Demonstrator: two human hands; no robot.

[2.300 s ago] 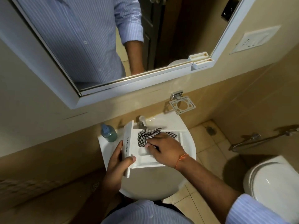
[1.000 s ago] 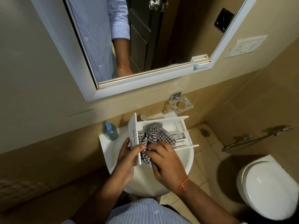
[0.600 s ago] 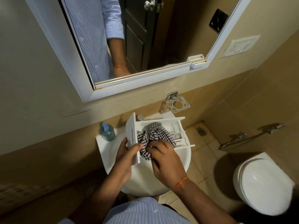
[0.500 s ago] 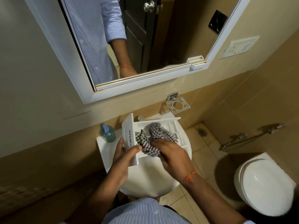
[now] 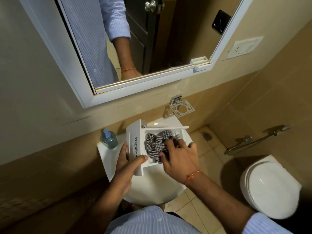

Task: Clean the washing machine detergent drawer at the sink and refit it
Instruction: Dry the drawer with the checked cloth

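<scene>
Your left hand (image 5: 130, 159) grips the detergent drawer (image 5: 152, 146) by its front panel, thumb across the face by the lettering and fingers behind, so the tray sits open side up over the sink (image 5: 152, 186) and any drips fall into the basin. Held by that one end, the drawer is braced for the pressure coming from the other side. Your right hand (image 5: 179, 154) presses flat, fingers spread, on a checked cloth (image 5: 156, 143), pushing it down into the drawer's large compartment; it bears on the cloth more than clenching it. Cloth fills most of that compartment, bunched and folded. The smaller ribbed section at the drawer's far end is partly hidden by your fingers; I cannot tell whether residue or water remains there. Basin looks dry and bare where visible. A blue-capped soap bottle (image 5: 109, 140) stands on the sink's left rim, just beside the drawer front. Judged step: wiping out, refit not yet begun.
</scene>
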